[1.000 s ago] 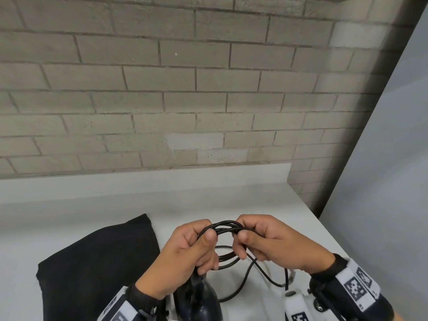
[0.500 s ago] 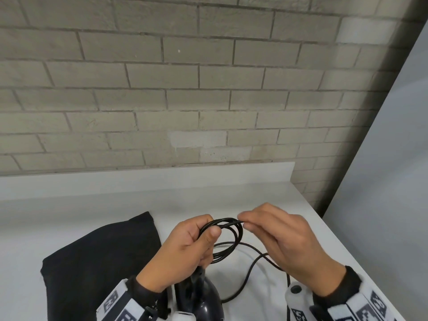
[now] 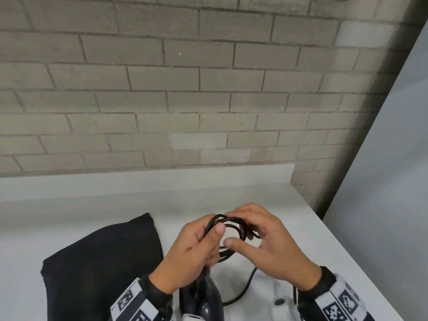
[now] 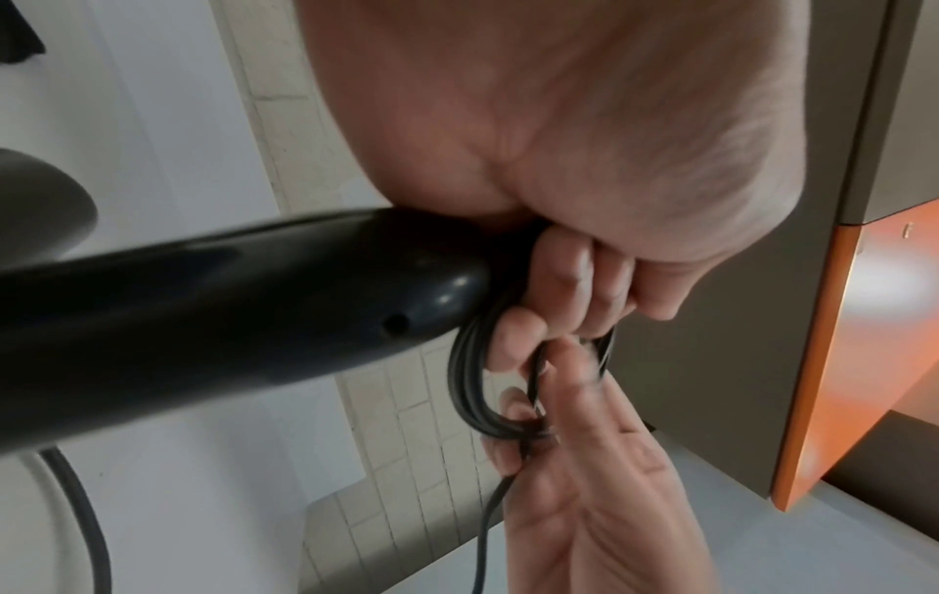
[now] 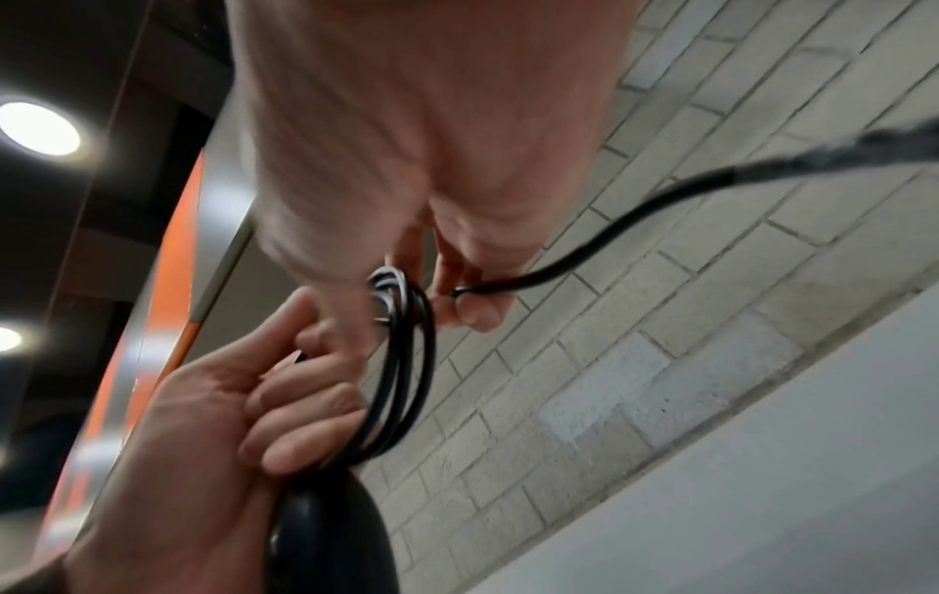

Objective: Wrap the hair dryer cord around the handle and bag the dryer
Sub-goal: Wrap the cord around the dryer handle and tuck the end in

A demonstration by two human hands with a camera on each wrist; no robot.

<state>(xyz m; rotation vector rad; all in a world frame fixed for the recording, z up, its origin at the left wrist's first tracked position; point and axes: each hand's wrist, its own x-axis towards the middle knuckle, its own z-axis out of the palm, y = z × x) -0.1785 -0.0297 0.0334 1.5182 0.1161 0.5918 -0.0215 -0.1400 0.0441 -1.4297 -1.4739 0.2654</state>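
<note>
dryer (image 3: 201, 300) handle pointing away, left grip (image 3: 192, 253) clutching cord (image 3: 228, 224) coils, right grip (image 3: 266, 246) pinching loose cord

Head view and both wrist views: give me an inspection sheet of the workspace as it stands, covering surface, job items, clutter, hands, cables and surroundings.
Surface: white counter, with a low white backsplash along the wall.
Job's things: black hair dryer near the bottom edge; its cord is gathered in loops at the handle end, not round the handle. Black bag lies flat to the left.
Clutter: nothing seen.
Grippers: left hand holds the loops and the handle end; right hand pinches the cord at the loops.
Cables: a loose length of cord trails on the counter.
Surroundings: brick wall; orange-edged cabinet overhead.
</note>
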